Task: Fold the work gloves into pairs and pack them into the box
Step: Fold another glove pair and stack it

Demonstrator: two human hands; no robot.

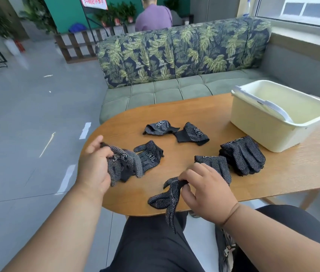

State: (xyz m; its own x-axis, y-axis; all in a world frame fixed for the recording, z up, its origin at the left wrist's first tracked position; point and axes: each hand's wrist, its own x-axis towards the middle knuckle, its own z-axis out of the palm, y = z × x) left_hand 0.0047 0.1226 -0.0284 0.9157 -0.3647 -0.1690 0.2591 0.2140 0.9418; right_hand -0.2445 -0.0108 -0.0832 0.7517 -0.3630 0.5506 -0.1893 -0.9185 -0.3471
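Your left hand (pixel 94 163), left of centre in the frame, has its fingers curled round a bunched glove (pixel 122 166), thumb up on top, with the knit cuff and fingers spilling out to the right of your palm. Your right hand (pixel 206 190), lower centre, pinches a second glove (pixel 168 199) between thumb and fingertips; that one droops over the near table edge (pixel 116 205) and its long fingers dangle down toward your lap.

The rest are spread over the middle of the wooden oval top: one flat glove (pixel 151 155) just right of your left hand, two crumpled ones (pixel 160 127) (pixel 192 133) further up the frame touching at the cuffs, another (pixel 217 163) partly under your right knuckles, and a stack (pixel 243 154) just beside the box.

All are black knit with tiny white grip dots and a white logo patch, soft and floppy. The box (pixel 263 134) at the right is a cream plastic tub, rectangular with rounded corners, a pale handle lying across its rim. It sits near the stack.
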